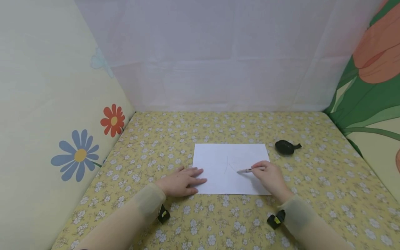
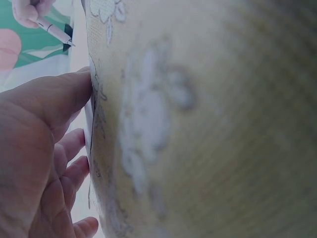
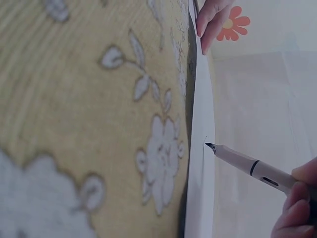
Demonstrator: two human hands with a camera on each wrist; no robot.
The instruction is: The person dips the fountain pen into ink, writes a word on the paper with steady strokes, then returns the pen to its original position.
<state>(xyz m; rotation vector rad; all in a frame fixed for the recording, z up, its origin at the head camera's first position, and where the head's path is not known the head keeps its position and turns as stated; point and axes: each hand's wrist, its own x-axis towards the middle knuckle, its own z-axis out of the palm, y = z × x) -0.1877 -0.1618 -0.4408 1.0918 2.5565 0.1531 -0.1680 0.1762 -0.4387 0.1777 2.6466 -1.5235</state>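
A white sheet of paper (image 1: 212, 152) lies on the flowered cloth, with a few faint thin strokes near its middle. My right hand (image 1: 271, 178) pinches a pale fountain pen (image 3: 237, 159) between thumb and fingers. In the right wrist view the pen's dark nib meets the paper or sits very close to it. My left hand (image 1: 181, 181) rests with fingers spread on the sheet's left edge. Seen from the left wrist, its thumb (image 2: 74, 91) and fingertips press along the paper's edge.
A small black oval object (image 1: 284, 147) with a short tab lies right of the paper. The yellow flowered tablecloth (image 1: 162, 139) covers the table. A pale curtain (image 1: 218, 62) hangs behind, and flower-printed panels (image 1: 37, 104) stand at both sides. Black straps circle both wrists.
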